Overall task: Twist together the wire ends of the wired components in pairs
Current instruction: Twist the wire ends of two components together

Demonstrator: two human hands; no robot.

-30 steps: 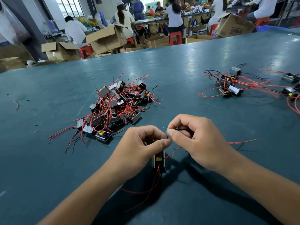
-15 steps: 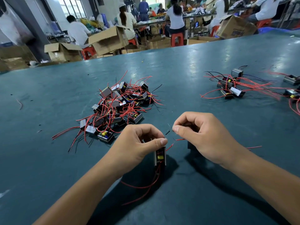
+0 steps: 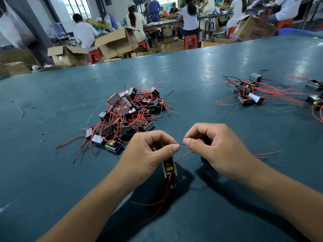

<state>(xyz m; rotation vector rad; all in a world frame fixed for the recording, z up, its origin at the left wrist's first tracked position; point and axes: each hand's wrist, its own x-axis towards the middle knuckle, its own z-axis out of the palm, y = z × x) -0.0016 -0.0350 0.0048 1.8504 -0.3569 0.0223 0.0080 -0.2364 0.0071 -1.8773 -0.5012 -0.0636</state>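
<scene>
My left hand (image 3: 150, 152) pinches a thin bare wire end between thumb and forefinger, and a small wired component (image 3: 169, 167) with a yellow part hangs below its fingers. Red wires (image 3: 162, 198) trail from that component toward me. My right hand (image 3: 212, 145) pinches the other wire end, thumb tip close to the left thumb. A second component under the right hand is mostly hidden; its red wire (image 3: 267, 153) runs out to the right. A second joint of red wires (image 3: 185, 154) lies just below the thumbs.
A heap of wired components (image 3: 127, 112) with red and black leads lies left of centre on the dark green table (image 3: 52, 180). A smaller group (image 3: 248, 95) lies at the right. Beyond the far edge are cardboard boxes (image 3: 115, 42) and seated people.
Both hands have drawn a little apart and then closed again, with the pinched wire ends between the thumbs. The hanging component stays under the left hand.
</scene>
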